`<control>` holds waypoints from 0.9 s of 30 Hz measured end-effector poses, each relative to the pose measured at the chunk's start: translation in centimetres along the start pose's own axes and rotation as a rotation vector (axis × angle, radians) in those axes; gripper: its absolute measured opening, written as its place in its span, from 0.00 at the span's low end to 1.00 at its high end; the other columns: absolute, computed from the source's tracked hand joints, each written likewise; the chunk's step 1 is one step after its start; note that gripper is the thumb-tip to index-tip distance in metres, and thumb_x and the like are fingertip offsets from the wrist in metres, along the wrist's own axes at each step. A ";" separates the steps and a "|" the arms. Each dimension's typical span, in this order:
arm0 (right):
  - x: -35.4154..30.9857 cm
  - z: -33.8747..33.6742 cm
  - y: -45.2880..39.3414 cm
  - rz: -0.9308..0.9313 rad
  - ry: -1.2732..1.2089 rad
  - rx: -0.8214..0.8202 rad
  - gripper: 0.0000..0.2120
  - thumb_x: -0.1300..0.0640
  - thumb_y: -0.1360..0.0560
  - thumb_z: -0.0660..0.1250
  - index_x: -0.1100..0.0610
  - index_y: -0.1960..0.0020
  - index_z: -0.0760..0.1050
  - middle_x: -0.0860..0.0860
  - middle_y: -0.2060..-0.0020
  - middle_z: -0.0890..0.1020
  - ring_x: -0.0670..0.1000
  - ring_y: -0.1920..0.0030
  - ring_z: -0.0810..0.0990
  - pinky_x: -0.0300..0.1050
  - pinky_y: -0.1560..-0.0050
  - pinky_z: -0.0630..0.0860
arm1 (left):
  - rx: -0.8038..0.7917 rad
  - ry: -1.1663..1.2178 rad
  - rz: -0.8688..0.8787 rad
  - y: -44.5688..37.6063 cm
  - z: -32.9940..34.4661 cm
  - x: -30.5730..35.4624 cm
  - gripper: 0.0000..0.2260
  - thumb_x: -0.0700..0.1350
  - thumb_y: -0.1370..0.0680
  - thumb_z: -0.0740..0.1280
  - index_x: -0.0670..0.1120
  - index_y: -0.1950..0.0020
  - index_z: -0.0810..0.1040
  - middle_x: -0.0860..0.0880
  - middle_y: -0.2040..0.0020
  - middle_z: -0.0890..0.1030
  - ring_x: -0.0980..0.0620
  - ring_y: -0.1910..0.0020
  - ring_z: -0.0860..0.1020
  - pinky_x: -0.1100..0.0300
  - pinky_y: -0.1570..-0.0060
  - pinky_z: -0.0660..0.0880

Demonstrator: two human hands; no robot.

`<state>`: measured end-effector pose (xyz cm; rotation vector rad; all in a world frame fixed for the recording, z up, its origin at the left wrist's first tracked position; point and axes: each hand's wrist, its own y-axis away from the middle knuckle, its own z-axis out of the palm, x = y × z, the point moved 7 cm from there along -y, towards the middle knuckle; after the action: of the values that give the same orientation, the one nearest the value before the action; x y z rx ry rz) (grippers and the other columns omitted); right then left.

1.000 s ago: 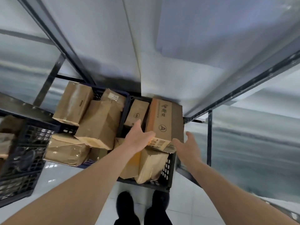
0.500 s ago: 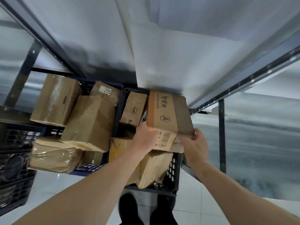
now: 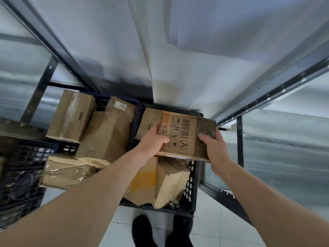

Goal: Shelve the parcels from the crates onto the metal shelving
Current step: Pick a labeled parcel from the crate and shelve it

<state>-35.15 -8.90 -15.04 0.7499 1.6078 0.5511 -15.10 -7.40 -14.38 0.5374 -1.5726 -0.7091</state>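
Looming over the upper half of the view is the dark-framed metal shelving (image 3: pixel 277 82), its pale shelf boards slanting down towards the floor and a black upright post (image 3: pixel 239 139) standing at the right. Below it, on the white tiled floor (image 3: pixel 210 227), sits a dark blue perforated plastic crate (image 3: pixel 193 184), packed with brown cardboard parcels. A second dark crate (image 3: pixel 83 148) stands just to its left, also heaped with parcels, and a third black lattice crate (image 3: pixel 21 186) lies at the left edge of the view.

In the left-hand crate a tall taped brown carton (image 3: pixel 71 114) leans at the back, a large plain brown box (image 3: pixel 105 136) tilts beside it, a crumpled tape-wrapped flat parcel (image 3: pixel 65 172) lies in front, and a small brown parcel with a white label reading 705 (image 3: pixel 121 107) pokes up behind.

The flat brown cardboard box printed with a barcode and a circled letter A (image 3: pixel 187 134) is held above the right-hand crate, its printed face turned towards the camera. The left hand (image 3: pixel 153 141) grips its left edge, thumb curled over the printed face. The right hand (image 3: pixel 215 150) grips the right end, thumb on the darker end panel and fingers wrapped behind. Under the box lie a yellow-taped brown parcel (image 3: pixel 142 182) and a crinkled brown wrapped parcel (image 3: pixel 170 182), touching each other. Black shoes (image 3: pixel 142 230) show at the bottom edge.
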 end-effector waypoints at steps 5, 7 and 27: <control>2.0 -1.8 0.1 0.018 0.071 0.087 0.24 0.50 0.21 0.67 0.44 0.28 0.64 0.51 0.46 0.82 0.54 0.50 0.84 0.62 0.45 0.81 | 0.038 0.000 0.007 0.0 1.4 -0.4 0.22 0.44 0.18 0.65 0.54 0.26 0.64 0.52 0.40 0.80 0.52 0.42 0.80 0.47 0.35 0.74; 0.7 -2.6 0.5 -0.046 0.042 0.178 0.25 0.46 0.25 0.69 0.49 0.31 0.68 0.50 0.51 0.83 0.54 0.50 0.83 0.64 0.43 0.80 | 0.154 0.040 0.006 0.4 0.6 0.5 0.19 0.49 0.18 0.65 0.49 0.29 0.66 0.50 0.42 0.80 0.51 0.47 0.81 0.49 0.41 0.77; -0.1 2.3 0.7 -0.064 0.141 -0.132 0.19 0.64 0.25 0.64 0.41 0.44 0.78 0.49 0.55 0.86 0.56 0.49 0.84 0.56 0.46 0.80 | 0.174 0.166 -0.092 0.1 -2.4 -2.2 0.17 0.57 0.24 0.66 0.56 0.37 0.71 0.47 0.45 0.83 0.46 0.46 0.82 0.42 0.40 0.76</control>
<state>-32.81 -8.67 -14.88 0.5697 1.7006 0.6692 -12.48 -6.15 -15.75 0.7824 -1.4683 -0.5832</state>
